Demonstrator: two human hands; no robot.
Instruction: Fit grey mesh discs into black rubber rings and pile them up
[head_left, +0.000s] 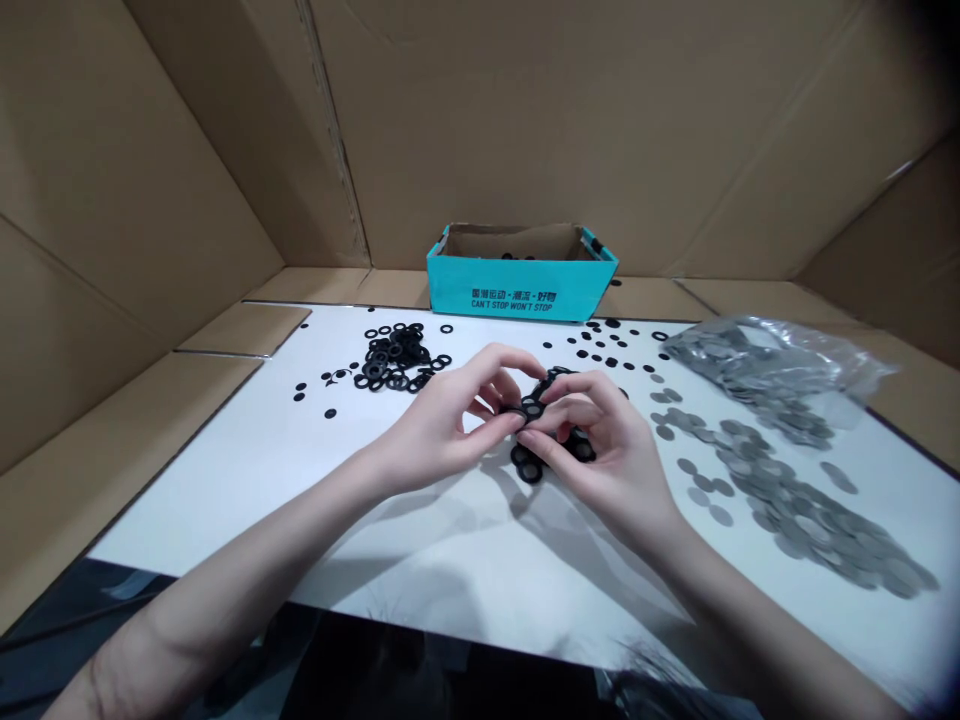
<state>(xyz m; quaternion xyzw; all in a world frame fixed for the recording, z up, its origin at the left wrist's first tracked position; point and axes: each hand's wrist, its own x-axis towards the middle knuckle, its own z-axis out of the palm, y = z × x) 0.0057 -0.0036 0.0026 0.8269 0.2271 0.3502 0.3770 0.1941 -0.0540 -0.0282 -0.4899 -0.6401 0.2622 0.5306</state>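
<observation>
My left hand [469,405] is closed, its thumb and fingers pinching a small black ring [513,411] above the table. Thumb and fingers bent inward, my right hand [600,430] meets the left at the same ring, and its fingertips partly cover it. Just below and behind both hands lies a pile of black rings [529,471], some with grey discs in their middles. Whether the held ring has a disc in it is hard to see.
More black rings [386,360] lie in a heap at left, with small black discs scattered about. At right, grey discs [810,510] spread beside a clear plastic bag [750,360] of discs. A turquoise box [517,288] stands at the back; cardboard walls [525,130] enclose the white table [420,560].
</observation>
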